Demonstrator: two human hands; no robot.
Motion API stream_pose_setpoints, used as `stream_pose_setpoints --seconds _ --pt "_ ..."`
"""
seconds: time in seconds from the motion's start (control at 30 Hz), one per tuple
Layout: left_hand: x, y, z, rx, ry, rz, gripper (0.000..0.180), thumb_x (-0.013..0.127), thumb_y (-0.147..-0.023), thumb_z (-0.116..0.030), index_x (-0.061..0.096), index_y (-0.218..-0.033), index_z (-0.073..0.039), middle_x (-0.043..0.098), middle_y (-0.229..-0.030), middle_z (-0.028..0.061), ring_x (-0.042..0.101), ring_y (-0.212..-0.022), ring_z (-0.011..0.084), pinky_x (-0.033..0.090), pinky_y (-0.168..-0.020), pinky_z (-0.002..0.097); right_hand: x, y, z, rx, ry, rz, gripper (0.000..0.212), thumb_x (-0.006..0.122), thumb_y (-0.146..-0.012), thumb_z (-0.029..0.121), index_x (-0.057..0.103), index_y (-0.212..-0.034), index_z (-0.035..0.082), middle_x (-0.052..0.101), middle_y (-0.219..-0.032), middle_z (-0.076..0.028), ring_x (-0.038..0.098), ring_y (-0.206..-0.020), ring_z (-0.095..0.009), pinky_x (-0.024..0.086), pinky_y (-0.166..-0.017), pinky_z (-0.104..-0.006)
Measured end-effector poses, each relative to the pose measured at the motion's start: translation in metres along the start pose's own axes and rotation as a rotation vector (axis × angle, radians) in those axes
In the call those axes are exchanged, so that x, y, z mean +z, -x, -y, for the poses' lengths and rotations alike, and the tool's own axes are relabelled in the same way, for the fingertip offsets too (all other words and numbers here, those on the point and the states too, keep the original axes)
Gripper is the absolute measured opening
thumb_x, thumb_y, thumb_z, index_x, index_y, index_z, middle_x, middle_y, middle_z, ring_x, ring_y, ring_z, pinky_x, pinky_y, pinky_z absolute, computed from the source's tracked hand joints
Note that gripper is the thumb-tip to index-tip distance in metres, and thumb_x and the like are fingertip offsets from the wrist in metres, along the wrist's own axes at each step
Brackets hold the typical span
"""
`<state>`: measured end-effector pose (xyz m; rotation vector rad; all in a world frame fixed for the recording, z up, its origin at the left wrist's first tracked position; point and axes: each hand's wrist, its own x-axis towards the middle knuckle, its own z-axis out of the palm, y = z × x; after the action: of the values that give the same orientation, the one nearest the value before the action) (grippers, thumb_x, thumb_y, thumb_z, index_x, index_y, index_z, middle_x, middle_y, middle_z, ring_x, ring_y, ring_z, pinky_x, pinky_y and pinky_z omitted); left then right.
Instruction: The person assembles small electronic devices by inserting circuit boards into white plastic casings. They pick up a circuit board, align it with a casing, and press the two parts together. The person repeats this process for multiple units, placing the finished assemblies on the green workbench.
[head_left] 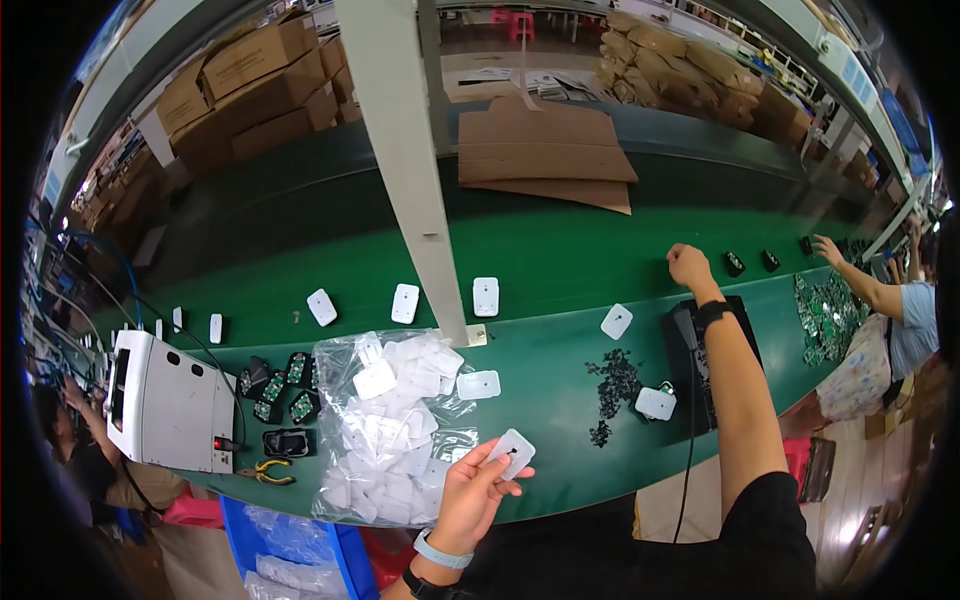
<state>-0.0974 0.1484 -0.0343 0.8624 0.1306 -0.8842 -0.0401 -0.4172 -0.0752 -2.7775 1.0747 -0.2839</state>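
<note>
Landmark: the clear bag (458, 415). On it we note a heap of loose white covers (392, 432). At its near right corner, the left hand (474, 492) pinches a single cover (518, 444) between thumb and fingers. We judge this piece light, stiff and probably slick; opposite edges seem the best hold, and hard bending might crack it. Appearance: white, rounded rectangle, small dark mark near centre. Well right of the bag and beyond it, the right hand (688, 266) has curled fingers; we cannot tell whether they grip anything.
</note>
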Motion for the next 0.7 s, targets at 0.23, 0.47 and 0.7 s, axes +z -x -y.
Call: stream_pose_setpoints --seconds 0.23,0.47,0.7 --pt "0.01 -0.006 -0.002 -0.005 0.107 0.101 0.045 0.047 -0.108 -0.02 0.047 -0.145 0.007 0.062 -0.133 0.0219 0.069 -0.11 0.0339 0.058 -0.079 0.0339 -0.118 0.139 0.111 -0.288 -0.751 0.107 0.019 0.052 -0.091 0.007 0.063 -0.101 -0.003 0.066 -0.089 -0.006 0.06 -0.085 -0.015 0.048 -0.08 -0.0261" --pt "0.017 -0.001 0.011 -0.018 0.271 0.203 0.048 0.048 -0.106 -0.021 0.044 -0.146 0.005 0.056 -0.142 0.0234 0.054 -0.133 0.0386 0.042 -0.114 0.0484 -0.147 0.314 0.167 -0.337 -1.265 0.528 0.034 0.073 -0.08 -0.007 0.057 -0.109 0.002 0.06 -0.112 -0.007 0.061 -0.1 -0.013 0.05 -0.09 -0.0294" --pt "0.019 0.004 0.026 0.017 0.3 0.263 0.037 0.055 -0.102 -0.016 0.056 -0.137 -0.002 0.057 -0.142 0.0199 0.05 -0.138 0.0369 0.038 -0.116 0.0496 -0.12 0.347 0.18 -0.375 -1.161 0.57 0.048 0.084 -0.078 0.002 0.05 -0.112 0.002 0.066 -0.107 -0.01 0.068 -0.088 -0.014 0.054 -0.072 -0.0275"
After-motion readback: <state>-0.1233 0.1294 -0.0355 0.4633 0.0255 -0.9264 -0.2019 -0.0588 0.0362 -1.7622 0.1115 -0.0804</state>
